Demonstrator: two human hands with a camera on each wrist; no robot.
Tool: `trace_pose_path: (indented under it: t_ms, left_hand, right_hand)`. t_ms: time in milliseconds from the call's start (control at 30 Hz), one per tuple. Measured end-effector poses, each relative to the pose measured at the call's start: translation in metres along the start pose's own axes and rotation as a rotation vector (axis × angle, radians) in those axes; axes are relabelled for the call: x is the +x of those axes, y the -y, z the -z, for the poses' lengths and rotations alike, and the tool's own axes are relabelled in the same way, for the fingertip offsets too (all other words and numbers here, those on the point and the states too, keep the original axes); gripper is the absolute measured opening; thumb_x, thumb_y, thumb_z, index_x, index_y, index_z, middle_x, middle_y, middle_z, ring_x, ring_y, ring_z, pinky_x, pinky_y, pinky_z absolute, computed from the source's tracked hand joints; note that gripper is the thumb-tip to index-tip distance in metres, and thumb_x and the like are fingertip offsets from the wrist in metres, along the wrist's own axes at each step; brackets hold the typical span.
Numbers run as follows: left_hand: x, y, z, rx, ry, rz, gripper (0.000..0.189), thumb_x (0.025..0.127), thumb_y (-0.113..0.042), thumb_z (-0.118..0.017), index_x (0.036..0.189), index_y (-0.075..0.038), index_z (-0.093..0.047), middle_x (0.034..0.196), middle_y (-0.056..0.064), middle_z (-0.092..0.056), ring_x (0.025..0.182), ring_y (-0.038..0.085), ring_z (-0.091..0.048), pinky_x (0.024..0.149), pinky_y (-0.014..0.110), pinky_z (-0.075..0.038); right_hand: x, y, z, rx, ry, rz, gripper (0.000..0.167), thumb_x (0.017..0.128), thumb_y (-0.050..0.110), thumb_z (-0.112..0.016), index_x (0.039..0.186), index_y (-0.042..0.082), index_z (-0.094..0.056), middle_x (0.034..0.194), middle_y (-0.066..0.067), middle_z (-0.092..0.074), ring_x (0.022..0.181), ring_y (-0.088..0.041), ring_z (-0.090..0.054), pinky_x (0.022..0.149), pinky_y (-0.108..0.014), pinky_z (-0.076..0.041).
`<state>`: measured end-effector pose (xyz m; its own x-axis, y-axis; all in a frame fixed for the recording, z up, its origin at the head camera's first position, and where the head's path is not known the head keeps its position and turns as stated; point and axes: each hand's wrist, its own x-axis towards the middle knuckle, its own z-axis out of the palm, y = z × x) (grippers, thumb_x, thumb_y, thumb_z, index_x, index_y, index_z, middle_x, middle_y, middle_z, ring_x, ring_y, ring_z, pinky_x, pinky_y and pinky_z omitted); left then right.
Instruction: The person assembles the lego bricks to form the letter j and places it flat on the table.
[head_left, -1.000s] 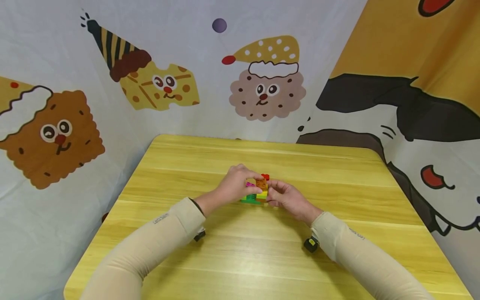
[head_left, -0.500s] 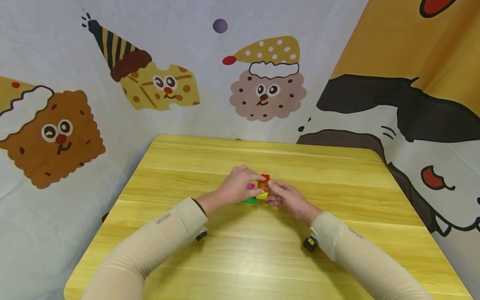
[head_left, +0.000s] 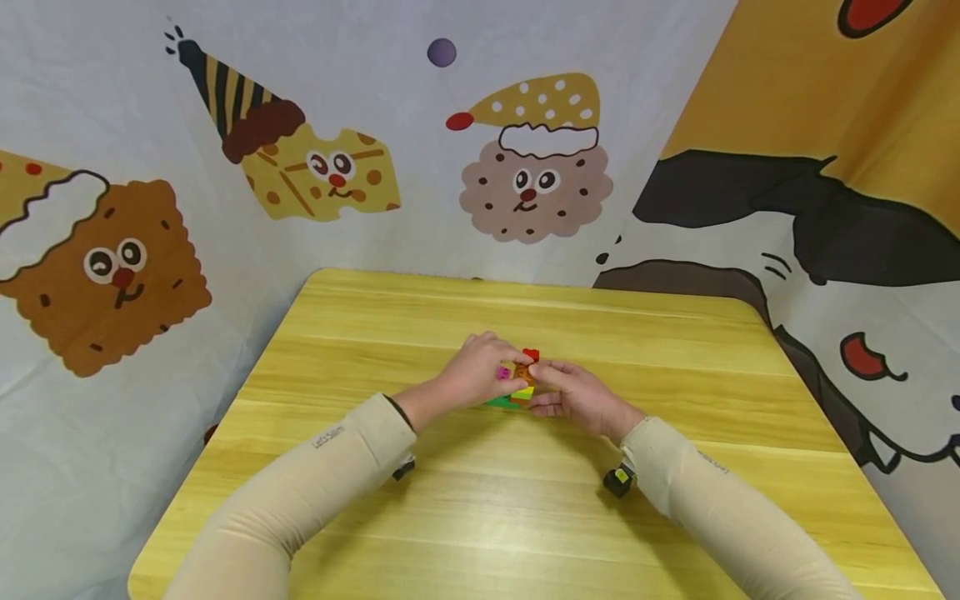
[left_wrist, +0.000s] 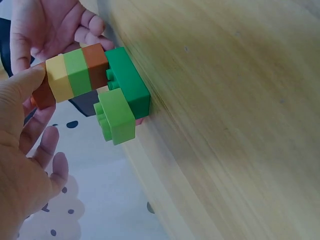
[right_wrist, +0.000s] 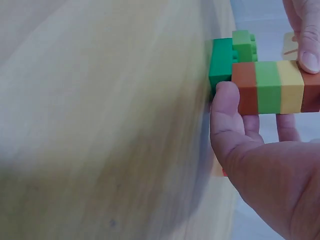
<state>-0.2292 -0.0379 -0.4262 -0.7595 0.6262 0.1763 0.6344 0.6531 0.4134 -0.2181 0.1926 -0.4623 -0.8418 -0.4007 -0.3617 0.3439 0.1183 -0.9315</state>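
A small stack of building blocks stands on the table between both hands. Its dark green base block (left_wrist: 129, 82) carries a column of brown, light green (left_wrist: 76, 74), yellow (left_wrist: 59, 81) and, on top, brown blocks (left_wrist: 44, 86). Another light green block (left_wrist: 118, 115) sits at the base's other end. My left hand (head_left: 476, 367) pinches the top brown block between thumb and forefinger. From the other side my right hand (head_left: 581, 396) holds the column, with a fingertip (right_wrist: 227, 95) beside the lowest brown block. A pink block (head_left: 505, 372) and a red block (head_left: 531, 356) show around the column.
The wooden table (head_left: 480, 517) reaches around both forearms. Behind it hangs a cloth (head_left: 420, 242) printed with cartoon figures. A small black device (head_left: 618, 482) hangs under the right wrist, and another (head_left: 403, 468) under the left.
My right hand's upper fingers have moved up and left onto the top brown block. The left hand has shifted slightly right and keeps its pinch; the stack stays in about the same place.
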Motion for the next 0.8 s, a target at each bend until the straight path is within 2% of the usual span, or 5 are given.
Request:
trace_pose_path:
  t_ms: [367,433,533,667,800]
  left_hand:
    - [0.0027,-0.0014,0.0031,-0.159,0.044,0.072,0.040,0.096,-0.036,-0.083,0.131,-0.019,-0.078,0.127,0.001,-0.079,0.117,0.029,-0.063,0.109,0.049,-0.047]
    - [0.0029,-0.0009,0.0030,-0.180,0.048,0.087,0.040,0.095,-0.036,-0.083,0.131,-0.019,-0.078,0.123,0.001,-0.079,0.109,0.027,-0.062,0.101,0.043,-0.051]
    - [0.0029,-0.0001,0.0031,-0.205,0.045,0.099,0.040,0.095,-0.035,-0.083,0.131,-0.019,-0.078,0.117,0.000,-0.079,0.092,0.021,-0.056,0.079,0.031,-0.050]
    - [0.0024,0.0020,0.0018,-0.220,0.042,0.110,0.041,0.094,-0.035,-0.084,0.131,-0.019,-0.078,0.109,0.001,-0.076,0.081,0.016,-0.047,0.058,0.023,-0.037]
    - [0.0022,0.0037,0.0007,-0.225,0.027,0.106,0.041,0.093,-0.033,-0.086,0.130,-0.018,-0.078,0.110,-0.002,-0.078,0.086,0.022,-0.055,0.064,0.024,-0.038]
  right_hand:
    - [0.0018,0.0034,0.0025,0.038,0.016,-0.001,0.060,0.107,0.042,-0.063,0.150,0.001,-0.052,0.133,-0.003,-0.066,0.105,-0.025,-0.073,0.101,-0.042,-0.061]
    - [0.0014,0.0039,0.0023,0.039,0.023,-0.001,0.060,0.108,0.042,-0.062,0.151,0.000,-0.050,0.132,-0.003,-0.067,0.107,-0.026,-0.072,0.102,-0.043,-0.060]
    - [0.0005,0.0039,0.0017,0.043,0.023,0.006,0.059,0.108,0.041,-0.063,0.150,0.002,-0.051,0.130,-0.003,-0.069,0.109,-0.028,-0.072,0.103,-0.044,-0.060]
    - [-0.0024,0.0033,-0.0005,0.041,0.005,0.036,0.043,0.108,0.040,-0.063,0.141,0.014,-0.053,0.131,-0.005,-0.068,0.110,-0.030,-0.074,0.101,-0.046,-0.060]
    - [-0.0054,0.0038,-0.0046,0.048,-0.016,0.070,0.027,0.108,0.038,-0.065,0.128,0.023,-0.055,0.133,-0.005,-0.066,0.104,-0.029,-0.077,0.098,-0.046,-0.061]
